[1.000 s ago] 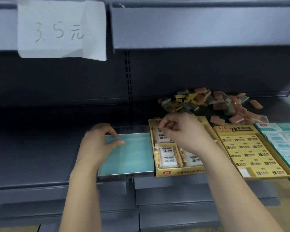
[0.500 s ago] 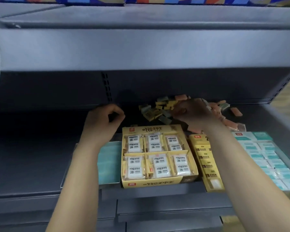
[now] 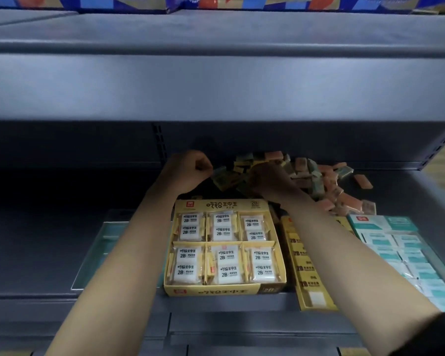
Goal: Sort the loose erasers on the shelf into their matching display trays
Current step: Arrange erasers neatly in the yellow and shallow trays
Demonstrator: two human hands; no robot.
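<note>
Head view: yellow tray (image 3: 216, 291) filled throughout with wrapped white erasers (image 3: 188, 268).

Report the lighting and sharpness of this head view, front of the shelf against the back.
Head view: the yellow cardboard display tray in front is evenly lit, its print readable; the pile of loose erasers behind sits in shadow under the grey metal upper shelf, dim and soft; the left hand and right hand there are dark, grips unclear.
</note>
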